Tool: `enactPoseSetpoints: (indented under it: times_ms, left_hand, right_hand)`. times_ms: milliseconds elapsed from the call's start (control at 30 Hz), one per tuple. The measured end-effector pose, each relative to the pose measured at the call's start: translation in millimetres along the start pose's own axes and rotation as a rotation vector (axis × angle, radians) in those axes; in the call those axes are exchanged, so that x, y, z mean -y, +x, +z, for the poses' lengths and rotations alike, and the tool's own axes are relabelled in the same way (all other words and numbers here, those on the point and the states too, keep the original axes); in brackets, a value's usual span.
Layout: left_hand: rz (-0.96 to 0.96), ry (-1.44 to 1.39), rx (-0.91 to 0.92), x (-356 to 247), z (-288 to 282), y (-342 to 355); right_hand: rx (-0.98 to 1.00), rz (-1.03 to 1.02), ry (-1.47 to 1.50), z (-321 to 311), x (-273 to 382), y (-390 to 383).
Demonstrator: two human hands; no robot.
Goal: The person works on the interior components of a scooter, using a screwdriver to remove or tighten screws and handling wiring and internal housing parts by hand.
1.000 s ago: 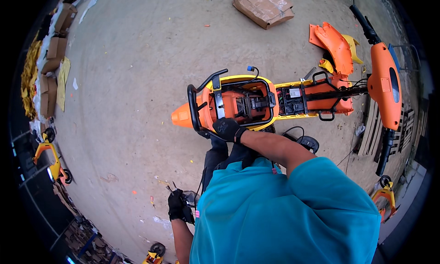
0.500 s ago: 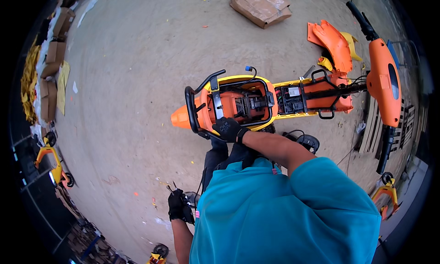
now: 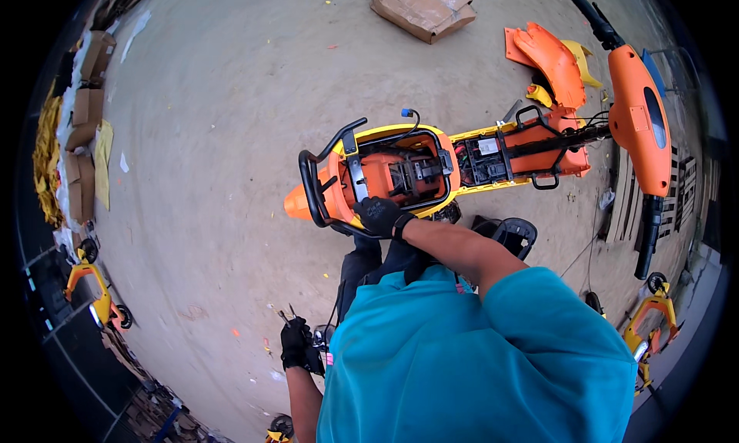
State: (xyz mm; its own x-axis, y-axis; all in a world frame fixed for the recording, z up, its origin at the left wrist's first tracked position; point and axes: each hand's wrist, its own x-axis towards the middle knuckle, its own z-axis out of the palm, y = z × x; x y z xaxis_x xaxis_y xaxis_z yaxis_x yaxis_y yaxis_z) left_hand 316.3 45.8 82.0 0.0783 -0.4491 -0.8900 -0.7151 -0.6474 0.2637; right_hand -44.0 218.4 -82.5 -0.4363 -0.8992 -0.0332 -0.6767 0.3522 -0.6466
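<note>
An electric scooter (image 3: 570,139) with orange and yellow body panels stands across in front of me, its seat opening uncovered and its orange handlebar cover at the right. My right hand (image 3: 377,215), in a black glove, rests at the near rim of that opening. Its curled fingers meet the near end of a silver metal crossbar (image 3: 357,177); whether they pinch a small part is hidden. A black tubular rear rail (image 3: 310,189) curves around the tail. Low at the left, my gloved left hand (image 3: 295,343) is closed around something dark, with two thin rods jutting out above the fingers.
Orange and yellow panels (image 3: 553,64) lie beyond the scooter, and a flattened cardboard box (image 3: 423,10) at the top. A dark tray-like part (image 3: 514,237) sits to my right. Wooden pallets (image 3: 625,204), cartons (image 3: 83,185) and yellow scooter frames (image 3: 91,285) line the sides.
The whole view has shifted slightly, with the scooter and box a little further left and up. My right hand stays at the crossbar's end, and my left hand keeps its closed hold.
</note>
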Motion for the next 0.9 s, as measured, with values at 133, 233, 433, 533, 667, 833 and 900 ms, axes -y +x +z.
enactPoseSetpoints:
  times_ms: [133, 233, 433, 533, 667, 833, 900]
  left_hand:
    - [0.052, 0.059, 0.016, -13.4, 0.4, -2.2]
    - [0.058, 0.070, 0.015, -18.8, 1.2, -5.6]
    - [0.030, 0.045, 0.012, -4.3, 3.3, -7.7]
    - [-0.001, 0.020, 0.026, 4.2, 0.6, -3.9]
    - [-0.034, 0.010, 0.036, 2.2, -4.6, 5.9]
    - [0.028, 0.250, 0.137, -59.4, -8.2, 37.5]
    - [0.088, 0.360, 0.128, -93.3, -8.4, 46.9]
  right_hand:
    - [-0.018, -0.026, -0.024, 9.0, -1.1, 0.8]
    - [0.004, -0.005, -0.038, 15.8, -0.3, 4.9]
    - [-0.063, -0.082, -0.052, 11.7, 8.6, 9.0]
    - [-0.094, 0.027, 0.161, -8.2, 10.8, 12.8]
    - [-0.108, 0.335, 0.541, -83.9, -40.5, -1.1]
    - [-0.620, 0.756, 0.712, -187.2, -112.6, -106.4]
    - [-0.826, 0.937, 0.758, -194.3, -118.5, -171.6]
